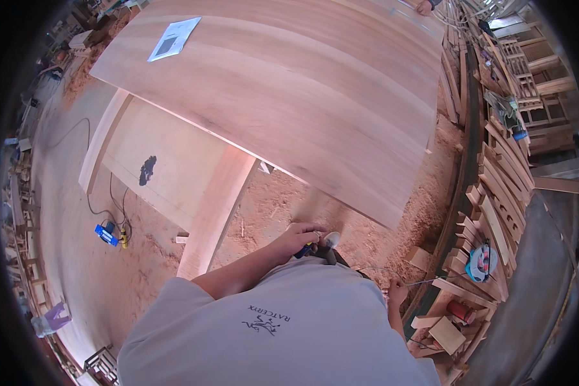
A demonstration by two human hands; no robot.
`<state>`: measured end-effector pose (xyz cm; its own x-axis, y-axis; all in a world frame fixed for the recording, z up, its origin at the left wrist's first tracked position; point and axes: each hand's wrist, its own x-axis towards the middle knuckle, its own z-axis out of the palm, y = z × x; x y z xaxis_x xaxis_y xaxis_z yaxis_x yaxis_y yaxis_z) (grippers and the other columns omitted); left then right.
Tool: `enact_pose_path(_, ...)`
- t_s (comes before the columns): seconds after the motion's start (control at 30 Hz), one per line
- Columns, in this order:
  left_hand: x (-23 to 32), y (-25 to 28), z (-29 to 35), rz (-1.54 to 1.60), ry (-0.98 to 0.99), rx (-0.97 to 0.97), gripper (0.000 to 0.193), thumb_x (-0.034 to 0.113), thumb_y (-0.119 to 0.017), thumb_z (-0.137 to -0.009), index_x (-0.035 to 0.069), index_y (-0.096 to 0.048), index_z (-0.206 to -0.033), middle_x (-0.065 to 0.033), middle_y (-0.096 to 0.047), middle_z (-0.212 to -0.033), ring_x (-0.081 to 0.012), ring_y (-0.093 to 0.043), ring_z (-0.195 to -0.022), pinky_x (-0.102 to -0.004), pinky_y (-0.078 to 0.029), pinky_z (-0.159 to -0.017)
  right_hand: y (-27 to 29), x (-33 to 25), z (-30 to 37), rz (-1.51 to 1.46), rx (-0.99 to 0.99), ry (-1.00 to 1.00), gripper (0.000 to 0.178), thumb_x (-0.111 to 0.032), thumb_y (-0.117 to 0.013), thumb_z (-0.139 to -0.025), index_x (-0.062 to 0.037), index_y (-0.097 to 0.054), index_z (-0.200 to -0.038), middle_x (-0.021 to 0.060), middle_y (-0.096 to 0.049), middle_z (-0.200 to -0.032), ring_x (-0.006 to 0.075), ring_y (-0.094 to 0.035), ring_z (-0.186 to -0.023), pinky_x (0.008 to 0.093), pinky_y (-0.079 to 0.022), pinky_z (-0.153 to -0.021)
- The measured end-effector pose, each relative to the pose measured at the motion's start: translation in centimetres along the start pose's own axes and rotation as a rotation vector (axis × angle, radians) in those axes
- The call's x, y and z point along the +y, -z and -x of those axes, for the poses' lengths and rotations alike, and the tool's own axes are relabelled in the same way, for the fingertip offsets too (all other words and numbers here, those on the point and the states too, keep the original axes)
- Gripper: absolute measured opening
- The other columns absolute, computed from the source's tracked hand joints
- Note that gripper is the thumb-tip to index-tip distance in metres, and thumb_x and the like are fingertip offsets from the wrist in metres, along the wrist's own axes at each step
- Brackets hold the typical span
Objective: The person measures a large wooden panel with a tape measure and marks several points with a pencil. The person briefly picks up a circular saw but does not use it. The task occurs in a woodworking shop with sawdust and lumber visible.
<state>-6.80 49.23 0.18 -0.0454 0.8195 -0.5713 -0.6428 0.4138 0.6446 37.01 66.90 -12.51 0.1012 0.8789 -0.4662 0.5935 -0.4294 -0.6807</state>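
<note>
My left hand (299,238) is in front of my body, its fingers wrapped round a hand-held grinder (332,240) with a dark body, a bit of yellow and a round pale disc. Part of the tool is hidden by the hand and my shirt. Off to my right side, lower down, my right hand (397,293) is closed at a thin cord (424,281), which runs on toward the right. Beyond the grinder lies a large reddish wooden panel (283,96), its near edge apart from both hands.
Under the panel a paler board (167,154) has wooden rails (219,212) at its ends. A paper sheet (175,38) lies on top. A blue tool (107,235) is on the dusty floor. Wood offcuts (495,212) line the right. Another person's hand (424,8) touches the far edge.
</note>
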Motion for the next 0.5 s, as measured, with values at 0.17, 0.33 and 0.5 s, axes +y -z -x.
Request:
enact_pose_path(0.17, 0.5, -0.7, -0.4, -0.195, -0.076, -0.045, 0.059, 0.01, -0.059, -0.092, -0.003, -0.047, -0.148, -0.0122, -0.07, -0.107, -0.0175, -0.066, -0.092, -0.0309, -0.054, -0.082, -1.7, -7.6, 0.3, -0.146, -0.104, 0.155, 0.018, -0.009, -0.065, -0.092, 0.0037, -0.065, -0.106, 0.0087, -0.063, -0.073, 0.0143, -0.062, -0.056, 0.0294, -0.049, -0.046)
enact_pose_path(0.33, 1.8, -3.3, -2.3, -0.533, -0.287, -0.16, 0.072, 0.016, -0.067, -0.089, -0.001, -0.04, -0.153, -0.0152, -0.069, -0.108, -0.0216, -0.065, -0.097, -0.0355, -0.053, -0.087, -5.8, -22.1, 7.2, -0.064, -0.402, 0.485, 0.025, -0.008, -0.066, -0.098, 0.0004, -0.062, -0.121, 0.0097, -0.072, -0.092, 0.0157, -0.071, -0.081, 0.0279, -0.057, -0.069)
enact_pose_path(0.5, 2.0, -7.0, -3.8, -0.828, -0.471, -0.144, 0.082, 0.028, -0.074, -0.083, -0.006, -0.04, -0.149, -0.0235, -0.069, -0.107, -0.0315, -0.068, -0.098, -0.0396, -0.053, -0.089, -8.2, -25.0, 9.7, 0.078, -0.682, 0.653, 0.025, -0.005, -0.07, -0.094, -0.0018, -0.065, -0.118, 0.0116, -0.075, -0.102, 0.0174, -0.072, -0.087, 0.0313, -0.056, -0.079)
